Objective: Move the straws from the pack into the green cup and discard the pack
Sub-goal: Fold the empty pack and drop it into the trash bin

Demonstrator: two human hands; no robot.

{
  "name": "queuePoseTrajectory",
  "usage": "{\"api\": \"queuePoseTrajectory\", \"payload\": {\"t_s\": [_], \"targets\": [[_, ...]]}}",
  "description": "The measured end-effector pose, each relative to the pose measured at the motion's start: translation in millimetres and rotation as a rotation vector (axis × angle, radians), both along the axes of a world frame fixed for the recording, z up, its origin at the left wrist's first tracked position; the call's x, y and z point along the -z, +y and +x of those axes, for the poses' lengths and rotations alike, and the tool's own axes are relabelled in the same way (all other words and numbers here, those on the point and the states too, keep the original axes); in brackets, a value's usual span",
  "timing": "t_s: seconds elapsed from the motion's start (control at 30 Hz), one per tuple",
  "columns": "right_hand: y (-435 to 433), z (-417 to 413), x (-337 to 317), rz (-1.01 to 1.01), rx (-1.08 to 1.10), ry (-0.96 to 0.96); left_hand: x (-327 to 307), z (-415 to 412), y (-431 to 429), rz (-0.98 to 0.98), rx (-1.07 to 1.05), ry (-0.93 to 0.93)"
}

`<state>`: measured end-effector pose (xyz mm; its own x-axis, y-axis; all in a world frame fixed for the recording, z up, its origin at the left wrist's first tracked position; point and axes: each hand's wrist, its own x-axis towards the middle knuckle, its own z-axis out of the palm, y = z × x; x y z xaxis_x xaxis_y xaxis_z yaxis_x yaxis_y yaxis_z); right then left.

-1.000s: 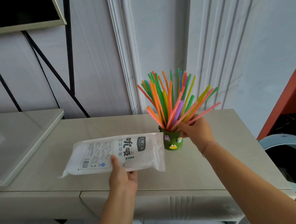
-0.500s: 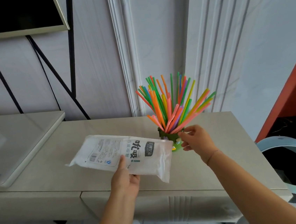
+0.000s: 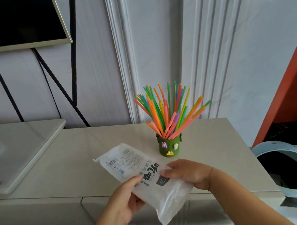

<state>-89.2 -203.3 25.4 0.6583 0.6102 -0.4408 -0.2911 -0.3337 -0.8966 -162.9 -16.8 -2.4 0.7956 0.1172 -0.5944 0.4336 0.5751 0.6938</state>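
Nearest the camera, both hands hold the pack (image 3: 152,189) above the front edge of the counter (image 3: 86,155). The left hand (image 3: 124,199) grips its near-left side, thumb on top and fingers curled beneath. The right hand (image 3: 189,174) curls its fingers over the right edge. The pack is slanted, with its clear end toward the person and its printed end pointing away to the left. It looks flat and empty, though the clear end is too glossy to be sure.

To the right, below counter level, stands a pale blue bin (image 3: 283,145) with a dark open mouth. Farther back on the counter, the green cup (image 3: 169,146) stands upright, apart from the pack. The straws (image 3: 166,114) fan out of it in every direction.

Going by this, the transfer is done and discarding the pack is the step in hand. To do it well, the film should probably be folded or crushed small so it drops instead of drifting. It should travel low and to the right, clear of the splayed straws, since a brush could tip the cup. The person should let go only once it is directly above the bin's mouth.

The count is two hands, one pack, one cup and one bin. The straws overlap too much for an exact number, but there are well over twenty.
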Motion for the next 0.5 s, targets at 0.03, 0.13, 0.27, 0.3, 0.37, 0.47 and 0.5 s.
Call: {"api": "queuePoseTrajectory", "payload": {"t_s": [0.03, 0.13, 0.27, 0.3, 0.37, 0.47, 0.5], "targets": [[-1.0, -3.5, 0.6, -0.023, -0.024, -0.022, -1.3, -2.5, 3.8, 0.003, 0.03, -0.008], [-2.1, -15.0, 2.6, 0.039, 0.074, -0.032, -6.1, -8.0, 11.8, 0.033, 0.078, -0.038], [2.4, -34.7, 5.6, -0.033, 0.24, -0.144, -5.8, -16.2, 13.1, 0.148, 0.111, -0.051], [2.6, -38.5, 6.1, -0.065, 0.243, -0.164, -5.0, -19.4, 13.1, 0.202, 0.128, -0.049], [-0.3, -43.8, 3.7, -0.077, 0.235, -0.154, -5.0, -26.4, 14.6, 0.298, 0.174, -0.038], [-7.2, -46.0, -0.7, -0.027, 0.209, -0.111, -8.6, -36.8, 16.1, 0.349, 0.304, -0.003], [-8.8, -46.2, -1.7, -0.019, 0.208, -0.112, -9.5, -40.0, 16.2, 0.343, 0.34, 0.003]]}}
